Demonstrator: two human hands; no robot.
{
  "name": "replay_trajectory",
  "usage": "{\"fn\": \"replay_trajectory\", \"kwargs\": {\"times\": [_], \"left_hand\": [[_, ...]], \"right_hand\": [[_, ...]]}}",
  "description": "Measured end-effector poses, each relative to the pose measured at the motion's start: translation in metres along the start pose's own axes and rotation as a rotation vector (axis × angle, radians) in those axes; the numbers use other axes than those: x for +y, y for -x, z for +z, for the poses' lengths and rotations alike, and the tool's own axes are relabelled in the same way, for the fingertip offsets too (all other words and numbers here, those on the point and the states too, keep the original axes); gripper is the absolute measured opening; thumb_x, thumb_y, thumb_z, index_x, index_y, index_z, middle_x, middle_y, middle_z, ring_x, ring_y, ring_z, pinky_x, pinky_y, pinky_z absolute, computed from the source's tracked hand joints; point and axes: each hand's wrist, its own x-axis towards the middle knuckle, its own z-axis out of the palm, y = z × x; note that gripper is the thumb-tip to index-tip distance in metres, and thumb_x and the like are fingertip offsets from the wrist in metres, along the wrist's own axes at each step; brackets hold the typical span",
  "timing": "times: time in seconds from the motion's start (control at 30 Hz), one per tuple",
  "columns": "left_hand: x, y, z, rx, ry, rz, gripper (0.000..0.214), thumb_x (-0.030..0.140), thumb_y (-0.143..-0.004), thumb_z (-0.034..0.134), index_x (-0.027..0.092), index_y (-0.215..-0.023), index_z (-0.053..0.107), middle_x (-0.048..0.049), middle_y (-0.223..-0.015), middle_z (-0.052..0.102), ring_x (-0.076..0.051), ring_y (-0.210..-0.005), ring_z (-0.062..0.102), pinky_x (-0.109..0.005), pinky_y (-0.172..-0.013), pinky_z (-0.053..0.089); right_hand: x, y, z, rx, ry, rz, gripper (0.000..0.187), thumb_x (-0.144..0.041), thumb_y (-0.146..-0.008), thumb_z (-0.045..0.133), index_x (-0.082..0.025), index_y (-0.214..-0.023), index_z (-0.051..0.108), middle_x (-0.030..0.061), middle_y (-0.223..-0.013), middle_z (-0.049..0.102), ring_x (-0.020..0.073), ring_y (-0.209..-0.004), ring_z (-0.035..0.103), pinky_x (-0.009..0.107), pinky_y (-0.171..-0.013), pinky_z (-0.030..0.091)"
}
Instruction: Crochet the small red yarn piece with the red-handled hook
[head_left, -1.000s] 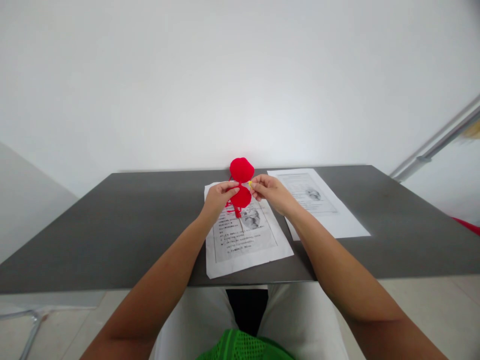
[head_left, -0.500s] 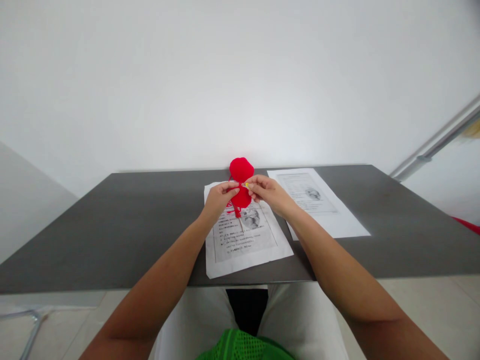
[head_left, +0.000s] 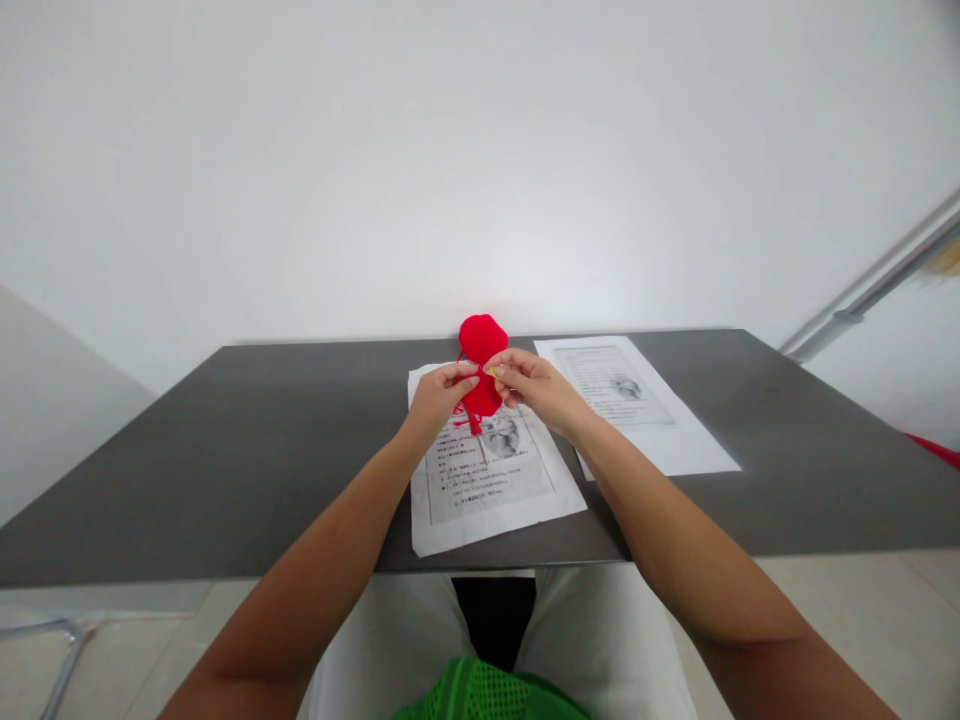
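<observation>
A red knitted piece [head_left: 482, 340] with two rounded lobes is held upright above a printed sheet [head_left: 487, 470] in the middle of the dark table [head_left: 225, 450]. My left hand [head_left: 439, 392] pinches its left side at the narrow waist, fingers closed. From the right, my right hand [head_left: 532, 385] pinches a small yellow tool [head_left: 491, 371] whose tip touches the red piece at the waist. Red yarn [head_left: 465, 412] hangs below the piece onto the sheet.
A second printed sheet [head_left: 637, 405] lies to the right on the table. A metal rail [head_left: 870, 290] runs diagonally at the far right. A white wall stands behind the table. My lap and a green mesh item [head_left: 487, 695] are below the table's near edge.
My right hand has shifted slightly left, bringing the yellow tool closer into the red piece. My left hand has held its place.
</observation>
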Motion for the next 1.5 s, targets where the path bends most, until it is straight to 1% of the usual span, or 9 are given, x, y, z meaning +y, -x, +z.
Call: {"fn": "replay_trajectory", "kwargs": {"times": [0.2,0.4,0.57,0.7,0.8,0.93,1.07,1.33,1.5], "left_hand": [[-0.0012,-0.0007,0.0001,0.013,0.025,-0.008,0.021,0.03,-0.063,0.077,0.018,-0.08,0.076,-0.005,-0.085,0.075,-0.02,-0.083,0.067,-0.036,-0.083,0.051],[-0.0004,-0.0004,0.0007,-0.005,0.003,0.011,0.016,0.028,-0.063,0.075,0.019,-0.076,0.075,-0.003,-0.08,0.075,-0.019,-0.08,0.066,-0.036,-0.085,0.051],[-0.0011,0.001,0.0005,-0.036,-0.026,-0.027,0.015,0.028,-0.064,0.076,0.019,-0.076,0.076,-0.0028,-0.078,0.075,-0.019,-0.076,0.066,-0.036,-0.082,0.052],[-0.0028,0.0016,0.0007,-0.064,0.019,-0.088,0.019,0.03,-0.063,0.077,0.018,-0.078,0.077,-0.0028,-0.077,0.075,-0.018,-0.072,0.066,-0.035,-0.079,0.053],[-0.0035,0.0018,0.0013,-0.074,0.048,-0.114,0.022,0.031,-0.061,0.079,0.017,-0.079,0.077,-0.0037,-0.076,0.075,-0.018,-0.071,0.066,-0.035,-0.076,0.054],[-0.0036,0.0022,0.0024,-0.079,0.062,-0.118,0.025,0.031,-0.06,0.08,0.017,-0.08,0.077,-0.0051,-0.077,0.075,-0.02,-0.072,0.067,-0.036,-0.075,0.055],[-0.0032,0.0027,0.0031,-0.098,0.069,-0.136,0.025,0.03,-0.059,0.08,0.016,-0.08,0.077,-0.0052,-0.076,0.075,-0.019,-0.071,0.067,-0.036,-0.076,0.054],[-0.0031,0.0029,0.0028,-0.102,0.001,-0.095,0.02,0.027,-0.061,0.077,0.017,-0.079,0.077,-0.0039,-0.075,0.075,-0.019,-0.07,0.066,-0.034,-0.075,0.052],[-0.0019,0.0033,0.0029,-0.102,-0.034,-0.087,0.019,0.027,-0.063,0.076,0.018,-0.08,0.078,-0.0039,-0.075,0.075,-0.019,-0.071,0.066,-0.034,-0.074,0.052]], "right_hand": [[0.0044,-0.0022,-0.0015,0.019,0.002,-0.003,0.027,-0.035,-0.074,0.073,-0.019,-0.085,0.054,-0.0062,-0.062,0.059,0.0072,-0.051,0.05,0.022,-0.05,0.038],[0.0051,-0.0028,-0.0022,0.035,0.05,0.041,0.019,-0.018,-0.072,0.07,-0.018,-0.08,0.052,-0.0036,-0.062,0.065,0.0079,-0.052,0.055,0.021,-0.051,0.041],[0.0015,-0.0018,-0.0011,0.044,0.109,0.065,0.017,-0.012,-0.071,0.067,-0.018,-0.073,0.052,-0.0027,-0.057,0.065,0.007,-0.044,0.05,0.02,-0.044,0.036],[-0.0001,-0.0021,-0.0004,0.075,0.14,0.094,0.019,-0.007,-0.069,0.065,-0.019,-0.07,0.05,-0.0026,-0.053,0.065,0.0073,-0.043,0.049,0.019,-0.041,0.033],[-0.0002,-0.0026,-0.0008,0.064,0.176,0.095,0.019,-0.004,-0.069,0.062,-0.019,-0.066,0.05,-0.0031,-0.05,0.063,0.0068,-0.04,0.045,0.019,-0.04,0.032],[-0.0008,-0.0021,-0.0022,0.034,0.214,0.09,0.019,-0.003,-0.068,0.062,-0.019,-0.065,0.051,-0.0032,-0.048,0.062,0.0071,-0.04,0.043,0.02,-0.041,0.031],[-0.0018,-0.0017,-0.0032,0.022,0.243,0.125,0.02,-0.003,-0.069,0.062,-0.019,-0.065,0.052,-0.0034,-0.049,0.062,0.0068,-0.039,0.041,0.02,-0.041,0.029],[-0.0006,-0.003,-0.0058,0.002,0.255,0.119,0.019,-0.003,-0.068,0.063,-0.018,-0.063,0.054,-0.0054,-0.044,0.056,0.0061,-0.038,0.039,0.02,-0.041,0.029],[0.0004,-0.0029,-0.0078,-0.019,0.238,0.107,0.018,-0.008,-0.067,0.068,-0.018,-0.065,0.054,-0.0035,-0.049,0.062,0.006,-0.041,0.042,0.019,-0.041,0.03]]}}
